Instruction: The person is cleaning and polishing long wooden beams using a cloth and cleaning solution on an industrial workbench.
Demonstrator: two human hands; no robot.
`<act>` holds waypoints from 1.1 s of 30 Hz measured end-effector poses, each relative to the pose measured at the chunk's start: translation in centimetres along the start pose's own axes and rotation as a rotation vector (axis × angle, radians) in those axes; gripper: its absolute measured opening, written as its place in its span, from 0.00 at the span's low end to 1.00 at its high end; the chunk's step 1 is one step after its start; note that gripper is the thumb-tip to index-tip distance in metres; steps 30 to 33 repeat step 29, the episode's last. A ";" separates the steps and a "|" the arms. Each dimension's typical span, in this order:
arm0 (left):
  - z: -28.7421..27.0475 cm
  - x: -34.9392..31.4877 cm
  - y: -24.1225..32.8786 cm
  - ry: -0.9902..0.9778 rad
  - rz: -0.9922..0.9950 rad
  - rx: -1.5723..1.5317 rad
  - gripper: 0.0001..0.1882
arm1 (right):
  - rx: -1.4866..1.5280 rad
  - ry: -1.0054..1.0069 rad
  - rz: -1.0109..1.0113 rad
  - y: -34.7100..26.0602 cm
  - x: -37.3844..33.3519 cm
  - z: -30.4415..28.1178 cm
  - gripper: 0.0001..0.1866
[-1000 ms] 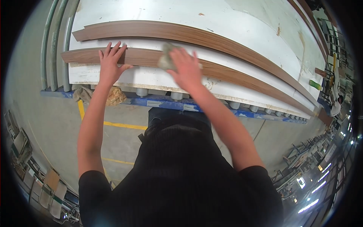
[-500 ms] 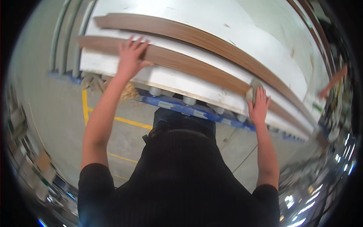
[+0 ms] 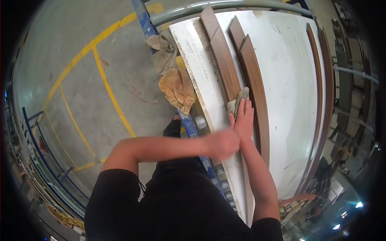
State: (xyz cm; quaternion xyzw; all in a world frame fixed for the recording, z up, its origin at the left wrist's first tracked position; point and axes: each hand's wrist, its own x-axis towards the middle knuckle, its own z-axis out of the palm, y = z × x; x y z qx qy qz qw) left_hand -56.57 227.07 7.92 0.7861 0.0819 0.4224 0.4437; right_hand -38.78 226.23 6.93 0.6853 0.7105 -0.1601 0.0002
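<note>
My right hand (image 3: 243, 120) presses a folded grey rag (image 3: 239, 101) down onto the nearest brown wood-grain strip (image 3: 223, 60); its fingers lie along the rag. Just beside my right wrist, my left hand (image 3: 222, 143) is smeared by motion above the near strip, so its fingers do not show clearly. Alongside, a second brown strip (image 3: 256, 76) runs parallel, with another strip end (image 3: 236, 30) showing between the two. All lie lengthwise on a white panel (image 3: 293, 80) with a rough near edge.
Beside the panel hang a grey cloth (image 3: 161, 53) and a crumpled tan cloth (image 3: 177, 91) at the blue frame (image 3: 188, 125) with rollers. Farther right lie more dark strips (image 3: 325, 80). Another person's arm (image 3: 297, 198) reaches in at lower right. Yellow lines (image 3: 112, 94) mark the floor.
My view has turned, so the strips now run away from me. My left hand has left the near strip's end and come across beside my right wrist. The rag stays under my right hand.
</note>
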 end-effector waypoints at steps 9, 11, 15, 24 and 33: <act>14.8 -6.0 -2.2 -0.312 -0.296 0.030 0.23 | -0.094 -0.042 -0.019 -1.5 2.1 -0.9 0.42; 14.3 -5.7 -1.8 -0.290 -0.129 0.276 0.24 | -0.041 -0.003 -0.085 -1.3 5.0 -0.9 0.40; 12.5 -5.0 -1.6 -0.251 -0.067 0.464 0.25 | 0.082 0.117 -0.129 -6.9 18.3 -2.3 0.37; 12.0 -4.2 -1.3 -0.340 -0.164 0.354 0.24 | 0.128 0.270 -0.178 -8.5 24.2 -2.3 0.34; 11.9 -4.2 -1.3 -0.400 -0.173 0.337 0.25 | 0.026 0.183 -0.072 -5.2 17.0 -1.7 0.38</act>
